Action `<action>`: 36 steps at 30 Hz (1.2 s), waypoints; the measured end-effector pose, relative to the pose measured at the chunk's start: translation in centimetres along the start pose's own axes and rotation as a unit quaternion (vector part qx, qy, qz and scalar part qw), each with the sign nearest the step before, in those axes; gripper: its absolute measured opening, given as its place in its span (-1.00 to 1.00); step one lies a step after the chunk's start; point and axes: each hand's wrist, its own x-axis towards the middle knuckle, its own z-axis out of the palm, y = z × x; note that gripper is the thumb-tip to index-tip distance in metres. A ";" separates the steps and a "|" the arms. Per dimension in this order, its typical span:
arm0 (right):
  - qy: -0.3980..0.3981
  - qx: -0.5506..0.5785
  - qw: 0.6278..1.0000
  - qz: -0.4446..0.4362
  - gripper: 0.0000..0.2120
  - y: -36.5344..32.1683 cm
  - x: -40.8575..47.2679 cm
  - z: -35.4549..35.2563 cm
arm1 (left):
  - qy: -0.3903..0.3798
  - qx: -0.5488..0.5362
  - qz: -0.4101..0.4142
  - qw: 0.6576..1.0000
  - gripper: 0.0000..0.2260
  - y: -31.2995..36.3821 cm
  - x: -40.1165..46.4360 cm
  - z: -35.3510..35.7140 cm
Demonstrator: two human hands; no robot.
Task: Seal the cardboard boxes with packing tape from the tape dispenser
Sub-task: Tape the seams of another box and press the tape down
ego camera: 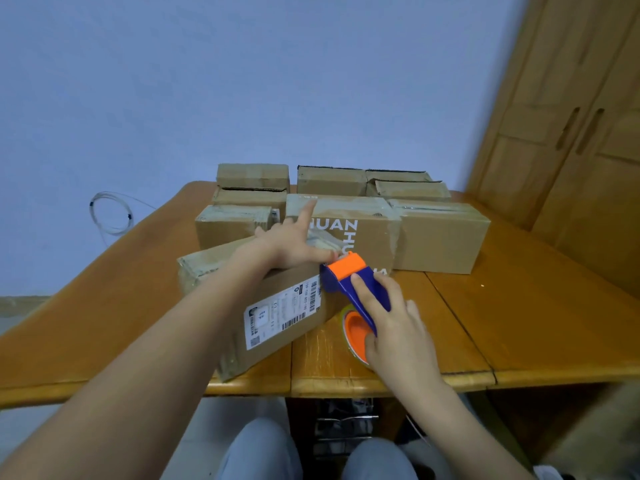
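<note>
The right hand (394, 320) grips the tape dispenser (356, 292) at the box (277, 299) end; the left hand (294, 244) presses flat (forefinger raised), so tape may wrinkle if the box slides.

Blue/orange tape dispenser (356, 289); brown boxes (440, 233); wood-tone table (519, 323).

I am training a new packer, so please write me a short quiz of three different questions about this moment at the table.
1. True or false: the right hand grips the tape dispenser.
2. What does the left hand rest on?
A. the labelled box
B. the table
C. the wardrobe
3. Fill in: the dispenser's orange end meets the labelled box at its ___ end.

Key: 1 true; 2 A; 3 right.
</note>
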 end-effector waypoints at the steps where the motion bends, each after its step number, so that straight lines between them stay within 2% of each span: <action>1: -0.009 -0.006 1.000 0.004 -0.19 -0.2 0.0 -0.4 | -0.003 -0.008 0.004 1.000 0.03 -0.1 0.0 -0.1; 4: -0.059 -0.026 0.998 0.014 -0.25 -0.3 -0.5 -1.3 | -0.009 -0.027 0.009 1.000 0.10 -0.2 0.0 -0.3; 12: -0.126 -0.059 0.990 0.035 -0.29 -0.9 -0.5 -2.6 | 0.003 -0.027 0.029 0.999 -0.01 -0.7 0.4 0.0; 16: -0.143 -0.074 0.986 0.040 -0.31 -1.1 -0.7 -3.4 | 0.004 -0.033 0.036 0.999 -0.06 -0.4 0.0 0.0; 22: -0.171 -0.099 0.980 0.028 -0.35 -1.6 0.1 -5.6 | -0.007 -0.013 0.008 1.000 0.04 -0.7 -0.3 -0.3; 32: -0.181 -0.121 0.976 0.017 -0.38 -1.3 0.0 -7.9 | -0.027 0.021 -0.001 0.999 0.02 -0.4 -0.4 -0.4; 34: -0.184 -0.124 0.975 0.015 -0.39 -1.3 0.2 -7.9 | -0.031 -0.002 -0.006 0.999 -0.04 -0.4 -0.1 -0.7; 36: -0.191 -0.131 0.973 0.011 -0.37 -1.2 0.3 -7.8 | -0.012 -0.038 -0.022 0.999 -0.22 -0.2 0.4 -1.0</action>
